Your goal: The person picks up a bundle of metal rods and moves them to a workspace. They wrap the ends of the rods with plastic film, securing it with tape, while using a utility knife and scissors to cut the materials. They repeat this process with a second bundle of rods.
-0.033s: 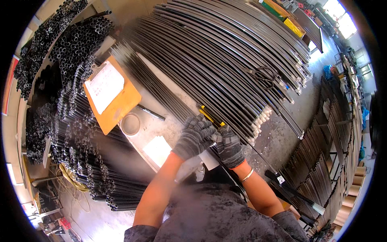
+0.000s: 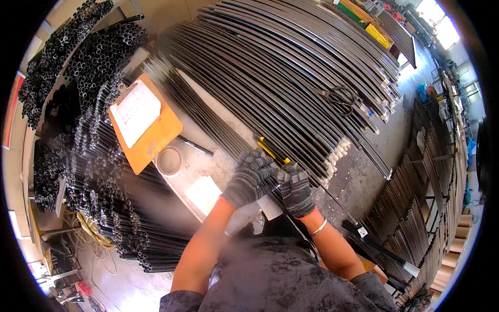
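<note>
Grey striped knit gloves cover both my hands, which are close together at the near end of the thin dark rods (image 2: pixel 208 117). My left hand (image 2: pixel 250 177) lies over these rods with its fingers curled round them. Just to its right, my right hand (image 2: pixel 295 191) is closed, its fingers bent inward; anything inside it is hidden. Dark rod ends show in the narrow space between the gloves. A yellow and black tool (image 2: pixel 271 150), perhaps a cutter knife, rests just beyond my fingertips. Below the gloves is a small white paper piece (image 2: pixel 270 207).
Long black tubes (image 2: pixel 270 78) span the table beyond, with black-handled scissors (image 2: pixel 340 99) on them. At left are an orange clipboard (image 2: pixel 165 136), a marker (image 2: pixel 195 145), a round dish (image 2: pixel 169 160) and white paper (image 2: pixel 204 194). Stacked tubes (image 2: pixel 109 47) stand far left; racks of rods (image 2: pixel 400 192) are at right.
My hands have parted very slightly, so more of the dark rods shows between them. Everything else stays as it was.
</note>
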`<control>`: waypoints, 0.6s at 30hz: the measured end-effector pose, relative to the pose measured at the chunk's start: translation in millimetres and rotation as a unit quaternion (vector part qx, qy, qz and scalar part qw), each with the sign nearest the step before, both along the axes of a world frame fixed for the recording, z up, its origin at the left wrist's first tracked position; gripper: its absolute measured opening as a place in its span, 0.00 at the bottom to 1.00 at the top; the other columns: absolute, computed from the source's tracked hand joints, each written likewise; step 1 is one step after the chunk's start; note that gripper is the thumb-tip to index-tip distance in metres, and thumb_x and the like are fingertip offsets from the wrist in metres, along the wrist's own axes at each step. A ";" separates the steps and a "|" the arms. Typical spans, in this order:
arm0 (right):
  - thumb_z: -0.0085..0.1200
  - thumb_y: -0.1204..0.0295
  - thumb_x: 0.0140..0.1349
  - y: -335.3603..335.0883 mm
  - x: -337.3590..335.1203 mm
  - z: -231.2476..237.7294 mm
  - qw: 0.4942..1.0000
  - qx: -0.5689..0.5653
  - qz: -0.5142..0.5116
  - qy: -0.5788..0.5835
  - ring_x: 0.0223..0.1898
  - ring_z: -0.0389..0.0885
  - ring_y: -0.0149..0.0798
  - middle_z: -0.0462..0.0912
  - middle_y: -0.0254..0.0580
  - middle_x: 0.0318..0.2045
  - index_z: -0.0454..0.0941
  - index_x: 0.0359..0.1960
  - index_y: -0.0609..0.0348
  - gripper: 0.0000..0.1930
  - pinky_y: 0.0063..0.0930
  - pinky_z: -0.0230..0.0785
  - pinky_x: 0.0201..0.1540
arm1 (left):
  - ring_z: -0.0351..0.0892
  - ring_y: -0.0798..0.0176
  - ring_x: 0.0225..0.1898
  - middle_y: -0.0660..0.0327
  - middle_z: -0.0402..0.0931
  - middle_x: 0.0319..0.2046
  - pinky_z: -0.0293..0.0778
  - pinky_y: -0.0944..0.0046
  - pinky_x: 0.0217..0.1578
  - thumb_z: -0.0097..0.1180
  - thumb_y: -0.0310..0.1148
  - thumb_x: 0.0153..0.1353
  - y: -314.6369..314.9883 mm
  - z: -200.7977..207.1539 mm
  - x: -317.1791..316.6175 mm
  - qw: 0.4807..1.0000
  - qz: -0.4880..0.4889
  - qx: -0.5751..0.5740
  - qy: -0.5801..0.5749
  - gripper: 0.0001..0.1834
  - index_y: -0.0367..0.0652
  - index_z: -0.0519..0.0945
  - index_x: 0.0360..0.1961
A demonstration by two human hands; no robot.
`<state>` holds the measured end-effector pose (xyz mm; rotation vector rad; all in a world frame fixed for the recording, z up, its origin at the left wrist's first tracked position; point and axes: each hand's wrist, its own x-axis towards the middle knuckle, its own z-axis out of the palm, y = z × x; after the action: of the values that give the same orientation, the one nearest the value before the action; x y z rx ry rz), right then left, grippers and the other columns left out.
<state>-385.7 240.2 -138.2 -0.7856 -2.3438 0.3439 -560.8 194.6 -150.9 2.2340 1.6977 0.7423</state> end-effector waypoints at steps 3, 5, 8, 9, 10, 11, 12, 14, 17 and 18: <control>0.51 0.70 0.52 -6.6 -15.0 35.4 0.995 -0.096 -0.029 0.009 0.27 0.76 0.44 0.77 0.41 0.30 0.79 0.36 0.49 0.09 0.37 0.70 0.29 | 0.63 0.49 0.59 0.63 0.75 0.48 0.51 0.49 0.61 0.55 0.46 0.49 -11.6 10.2 3.0 0.999 -0.026 0.003 0.019 0.21 0.52 0.79 0.45; 0.51 0.68 0.53 -5.9 -17.0 34.2 0.991 -0.009 -0.002 -0.131 0.26 0.76 0.41 0.77 0.38 0.29 0.79 0.35 0.48 0.08 0.34 0.70 0.28 | 0.66 0.49 0.56 0.61 0.75 0.47 0.57 0.50 0.59 0.55 0.44 0.49 -15.0 4.4 15.2 0.998 0.047 -0.039 0.002 0.20 0.51 0.79 0.45; 0.54 0.67 0.49 2.0 -21.2 44.5 0.981 -0.003 0.068 -0.181 0.33 0.77 0.42 0.77 0.39 0.32 0.79 0.35 0.51 0.11 0.36 0.70 0.29 | 0.72 0.51 0.48 0.55 0.76 0.45 0.67 0.54 0.51 0.54 0.34 0.51 -23.0 6.9 36.0 0.992 0.112 -0.027 -0.043 0.20 0.45 0.76 0.47; 0.54 0.67 0.49 4.5 -22.8 54.7 0.979 0.000 0.077 -0.187 0.33 0.77 0.42 0.77 0.38 0.32 0.79 0.35 0.50 0.11 0.36 0.70 0.28 | 0.74 0.52 0.47 0.55 0.76 0.45 0.70 0.56 0.48 0.54 0.34 0.51 -23.3 3.1 44.8 0.988 0.127 0.004 -0.090 0.20 0.45 0.76 0.47; 0.54 0.67 0.49 5.7 -23.7 59.5 0.978 0.003 0.085 -0.193 0.32 0.76 0.42 0.77 0.37 0.31 0.79 0.35 0.50 0.11 0.36 0.69 0.28 | 0.75 0.54 0.45 0.56 0.76 0.44 0.72 0.58 0.45 0.54 0.34 0.51 -22.9 0.1 49.3 0.980 0.142 0.035 -0.137 0.20 0.45 0.75 0.48; 0.54 0.66 0.51 5.5 -19.7 30.5 0.989 0.005 0.063 -0.136 0.31 0.77 0.43 0.77 0.39 0.30 0.79 0.35 0.51 0.10 0.36 0.69 0.28 | 0.75 0.58 0.47 0.58 0.76 0.46 0.72 0.61 0.47 0.53 0.31 0.51 -24.5 -1.7 51.0 0.979 0.142 -0.012 -0.148 0.22 0.39 0.74 0.49; 0.54 0.65 0.52 5.6 -22.0 34.8 0.988 -0.002 0.063 -0.141 0.30 0.77 0.43 0.77 0.40 0.30 0.79 0.35 0.51 0.10 0.36 0.69 0.28 | 0.75 0.59 0.47 0.58 0.76 0.47 0.72 0.62 0.47 0.53 0.30 0.52 -22.0 -1.2 48.1 0.954 0.132 -0.050 -0.264 0.21 0.38 0.73 0.50; 0.53 0.63 0.53 5.4 -26.7 49.7 0.987 -0.015 0.062 -0.150 0.28 0.77 0.44 0.76 0.41 0.29 0.78 0.34 0.52 0.10 0.36 0.69 0.28 | 0.75 0.62 0.47 0.57 0.76 0.47 0.72 0.65 0.46 0.51 0.26 0.54 -18.7 -8.4 43.7 0.822 0.077 -0.131 -0.549 0.19 0.35 0.73 0.49; 0.53 0.61 0.55 5.0 -29.1 57.0 0.969 -0.026 0.089 -0.230 0.26 0.77 0.45 0.75 0.43 0.27 0.78 0.34 0.53 0.11 0.37 0.68 0.27 | 0.75 0.66 0.43 0.57 0.77 0.44 0.72 0.70 0.44 0.48 0.21 0.58 -18.5 -14.6 35.4 0.495 0.072 -0.220 -0.838 0.14 0.34 0.75 0.46; 0.53 0.61 0.55 6.4 -28.5 57.1 0.967 -0.026 0.098 -0.233 0.26 0.77 0.45 0.75 0.43 0.27 0.78 0.34 0.54 0.11 0.37 0.68 0.26 | 0.75 0.67 0.41 0.58 0.78 0.42 0.72 0.71 0.43 0.48 0.20 0.59 -18.2 -11.0 32.5 0.491 0.101 -0.251 -0.828 0.13 0.34 0.76 0.45</control>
<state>-414.2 246.6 -81.2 -0.7178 -2.8767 0.3318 -528.3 176.3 -161.9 0.1692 0.7265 1.3868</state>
